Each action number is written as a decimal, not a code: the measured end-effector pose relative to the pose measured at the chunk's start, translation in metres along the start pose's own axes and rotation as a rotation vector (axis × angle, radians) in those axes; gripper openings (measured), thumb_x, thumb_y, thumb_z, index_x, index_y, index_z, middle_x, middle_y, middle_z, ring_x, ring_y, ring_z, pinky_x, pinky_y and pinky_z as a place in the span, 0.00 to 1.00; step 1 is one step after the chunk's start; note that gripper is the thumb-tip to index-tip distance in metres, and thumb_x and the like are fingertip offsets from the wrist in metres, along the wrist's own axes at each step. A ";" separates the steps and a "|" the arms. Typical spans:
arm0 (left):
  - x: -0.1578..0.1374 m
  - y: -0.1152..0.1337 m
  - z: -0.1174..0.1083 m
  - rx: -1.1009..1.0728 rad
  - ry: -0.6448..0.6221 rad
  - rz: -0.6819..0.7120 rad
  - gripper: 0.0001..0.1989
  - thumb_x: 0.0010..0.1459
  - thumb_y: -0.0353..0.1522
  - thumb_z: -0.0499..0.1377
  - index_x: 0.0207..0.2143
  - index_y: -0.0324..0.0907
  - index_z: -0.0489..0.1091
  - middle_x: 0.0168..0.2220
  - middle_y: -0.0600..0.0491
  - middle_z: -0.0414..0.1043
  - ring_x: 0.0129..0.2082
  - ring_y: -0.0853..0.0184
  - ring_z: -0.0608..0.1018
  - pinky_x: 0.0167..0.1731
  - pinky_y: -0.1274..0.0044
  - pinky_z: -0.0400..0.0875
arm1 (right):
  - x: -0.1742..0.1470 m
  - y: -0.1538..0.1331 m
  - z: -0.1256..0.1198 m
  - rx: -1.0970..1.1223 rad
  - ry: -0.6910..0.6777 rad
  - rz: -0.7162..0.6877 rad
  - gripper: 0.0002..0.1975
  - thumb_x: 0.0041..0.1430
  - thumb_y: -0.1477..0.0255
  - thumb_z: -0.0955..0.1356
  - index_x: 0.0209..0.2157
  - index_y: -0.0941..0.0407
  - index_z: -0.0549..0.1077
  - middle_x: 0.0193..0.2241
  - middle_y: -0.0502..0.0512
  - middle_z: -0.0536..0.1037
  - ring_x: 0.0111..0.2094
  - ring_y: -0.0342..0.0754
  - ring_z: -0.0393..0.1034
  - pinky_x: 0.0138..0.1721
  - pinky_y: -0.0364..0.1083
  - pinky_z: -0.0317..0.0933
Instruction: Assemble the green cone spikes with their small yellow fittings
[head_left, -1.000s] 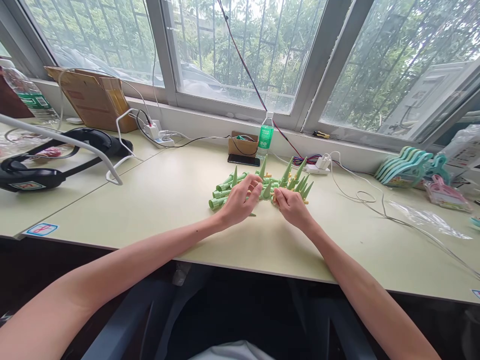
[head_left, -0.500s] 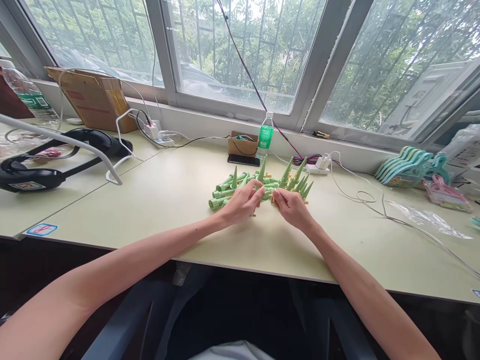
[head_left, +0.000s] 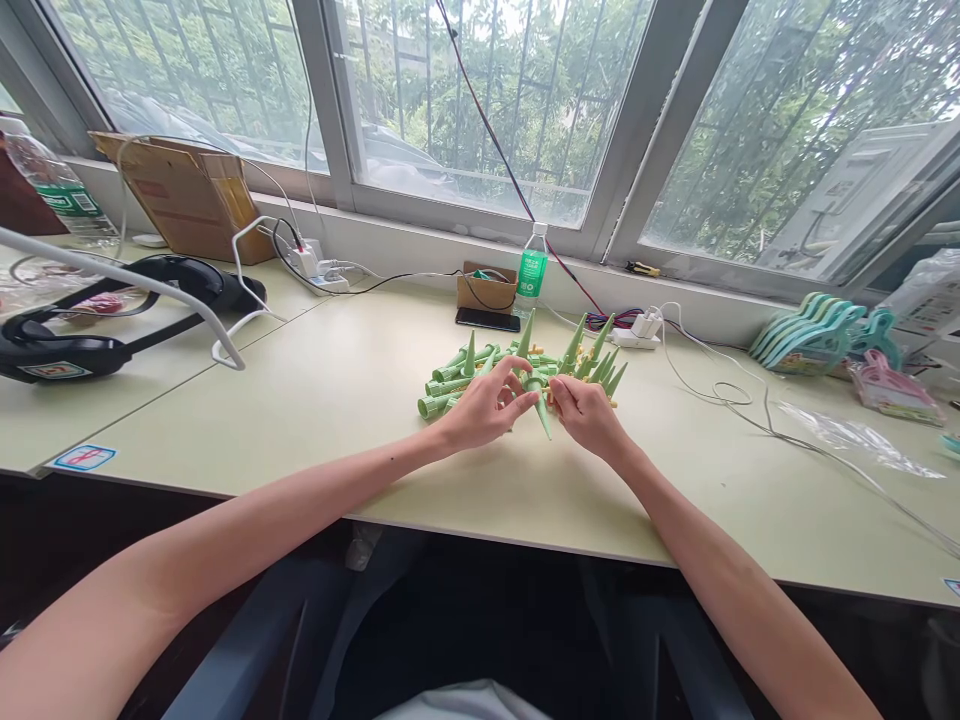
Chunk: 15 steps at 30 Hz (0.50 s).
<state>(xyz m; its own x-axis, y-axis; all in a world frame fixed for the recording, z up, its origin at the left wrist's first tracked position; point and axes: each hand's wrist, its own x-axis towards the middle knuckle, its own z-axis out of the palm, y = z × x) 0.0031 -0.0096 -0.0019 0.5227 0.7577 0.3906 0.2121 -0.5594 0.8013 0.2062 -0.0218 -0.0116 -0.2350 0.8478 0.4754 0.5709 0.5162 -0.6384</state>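
Observation:
My left hand [head_left: 484, 405] curls its thumb and fingers around a green pointed plastic piece [head_left: 544, 415], whose tip slants down towards me. Close beside it, my right hand [head_left: 589, 412] is closed in a pinch; a bit of yellow shows at its fingertips, but what it grips is mostly hidden. Just behind both hands lies a heap of green plastic parts: ribbed tubes [head_left: 433, 406] on the left and upright green spikes [head_left: 574, 345] on the right, with small yellow pieces among them.
Behind the heap stand a green-labelled bottle [head_left: 532, 268], a small cardboard box [head_left: 486, 290] and a phone [head_left: 487, 320]. White cables [head_left: 765, 410] run across the right side. Teal hangers [head_left: 806, 335] lie far right, a black headset [head_left: 135, 310] far left.
The green pointed piece has swung into view between my hands, tip downward. My left thumb and index finger have spread slightly. My right hand has barely moved.

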 end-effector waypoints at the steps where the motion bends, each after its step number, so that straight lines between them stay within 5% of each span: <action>1: 0.000 0.000 0.000 0.002 0.000 0.008 0.19 0.64 0.45 0.56 0.51 0.44 0.60 0.33 0.55 0.70 0.21 0.72 0.73 0.20 0.79 0.68 | 0.000 0.000 0.000 0.000 0.001 0.003 0.25 0.70 0.53 0.56 0.25 0.54 0.61 0.20 0.49 0.66 0.20 0.42 0.57 0.26 0.44 0.54; 15: 0.000 -0.006 0.004 0.116 0.056 0.132 0.16 0.62 0.36 0.59 0.50 0.44 0.61 0.39 0.53 0.66 0.24 0.73 0.74 0.23 0.79 0.69 | 0.000 -0.003 0.001 0.031 -0.024 0.012 0.28 0.69 0.50 0.56 0.21 0.54 0.59 0.17 0.49 0.65 0.19 0.43 0.58 0.24 0.44 0.53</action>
<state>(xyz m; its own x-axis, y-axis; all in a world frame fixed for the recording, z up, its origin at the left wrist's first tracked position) 0.0053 -0.0070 -0.0086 0.5065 0.6905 0.5163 0.2401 -0.6881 0.6847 0.2038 -0.0229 -0.0106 -0.2472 0.8562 0.4537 0.5494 0.5096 -0.6622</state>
